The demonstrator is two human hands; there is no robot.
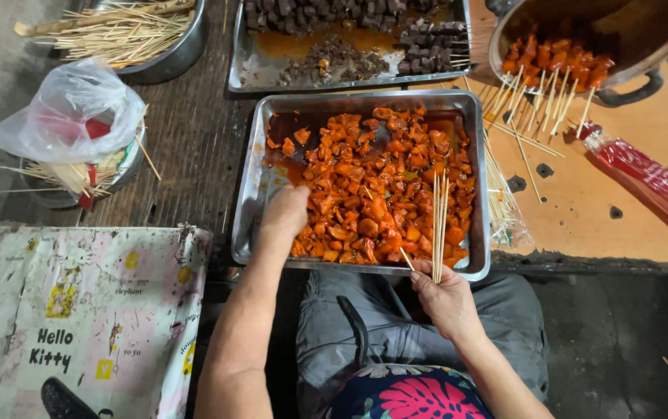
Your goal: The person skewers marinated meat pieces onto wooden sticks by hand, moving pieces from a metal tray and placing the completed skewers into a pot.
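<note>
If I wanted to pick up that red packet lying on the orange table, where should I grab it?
Probably around its middle, coming down from above. The red packet is long, thin and lies flat on the orange table, slanting toward the right edge, so pinching across its narrow width should keep it balanced. Its near end sits close to the loose bamboo sticks, so stay clear of those.

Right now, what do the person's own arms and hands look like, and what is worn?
Both forearms are bare, with no sleeves in view. The left hand and right hand wear no gloves; no rings, watch or bracelets can be seen. Below them shows a dark top with a pink leaf print and grey trousers.
</note>
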